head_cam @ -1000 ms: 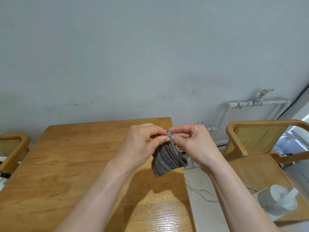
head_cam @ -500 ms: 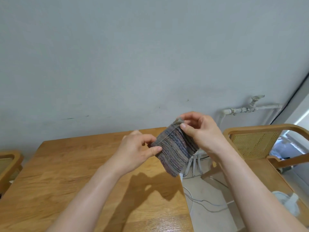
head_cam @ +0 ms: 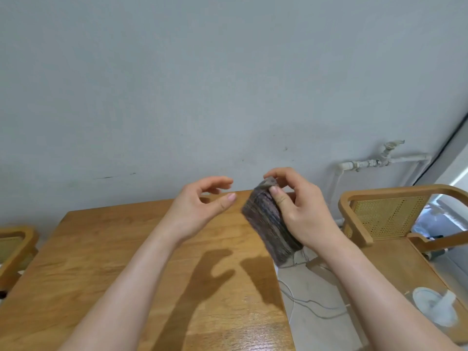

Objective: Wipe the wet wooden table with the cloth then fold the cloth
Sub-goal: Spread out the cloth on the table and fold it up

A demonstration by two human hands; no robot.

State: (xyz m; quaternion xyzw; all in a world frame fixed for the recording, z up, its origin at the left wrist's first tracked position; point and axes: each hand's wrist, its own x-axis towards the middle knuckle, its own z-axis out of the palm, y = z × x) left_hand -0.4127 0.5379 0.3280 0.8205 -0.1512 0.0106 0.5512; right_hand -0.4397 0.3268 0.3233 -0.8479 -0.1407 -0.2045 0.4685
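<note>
A small folded cloth (head_cam: 266,221), striped grey, purple and brown, hangs in the air above the far right corner of the wooden table (head_cam: 106,262). My right hand (head_cam: 301,211) grips its top edge between thumb and fingers. My left hand (head_cam: 200,209) hovers just left of the cloth, fingers apart and holding nothing. Both hands cast shadows on the tabletop. A glossy patch shows near the table's front edge.
A wooden chair with a cane back (head_cam: 387,216) stands to the right of the table, a white round object (head_cam: 435,310) on its seat. Another chair (head_cam: 15,249) sits at the left edge. Cables (head_cam: 311,305) lie on the floor between table and chair. Pipes (head_cam: 379,160) run along the wall.
My left hand has let go of the cloth and drawn away to the left, opening. My right hand now holds the cloth alone, a little further right.
</note>
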